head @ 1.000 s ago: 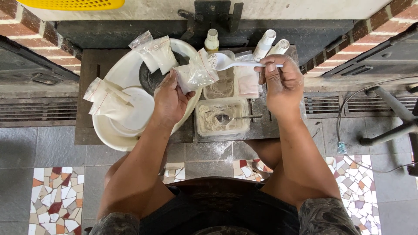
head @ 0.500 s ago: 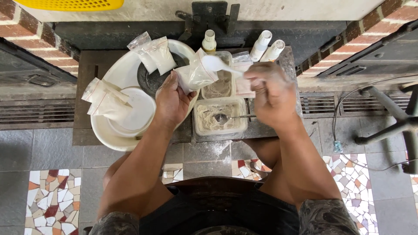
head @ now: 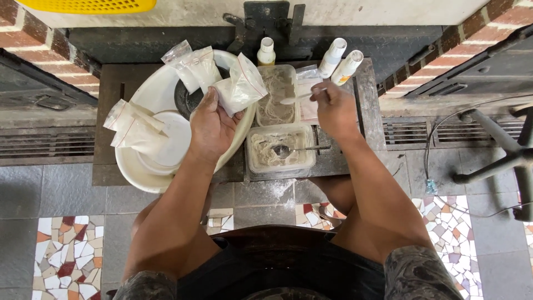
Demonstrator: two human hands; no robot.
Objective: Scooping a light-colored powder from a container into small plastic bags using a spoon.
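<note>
My left hand [head: 210, 126] grips a small clear plastic bag of white powder [head: 240, 88] over the right rim of a big white basin [head: 136, 172]. My right hand [head: 335, 109] pinches the handle of a white plastic spoon [head: 293, 99], whose bowl reaches left over the far clear tub of pale powder [head: 276, 95]. A nearer clear tub [head: 280, 149] holds more powder and a metal spoon [head: 291, 149].
Filled powder bags [head: 137, 128] lie in the basin on a white plate, and more bags [head: 191, 65] rest by a dark bowl [head: 186, 100]. Three small bottles [head: 332, 58] stand behind the tubs. Everything sits on a dark low bench [head: 363, 91]. An office chair base [head: 499, 150] is at right.
My right hand has swung down and back with the white spoon, from beside the bag to above the far tub. My left hand still holds the bag, now slightly nearer me.
</note>
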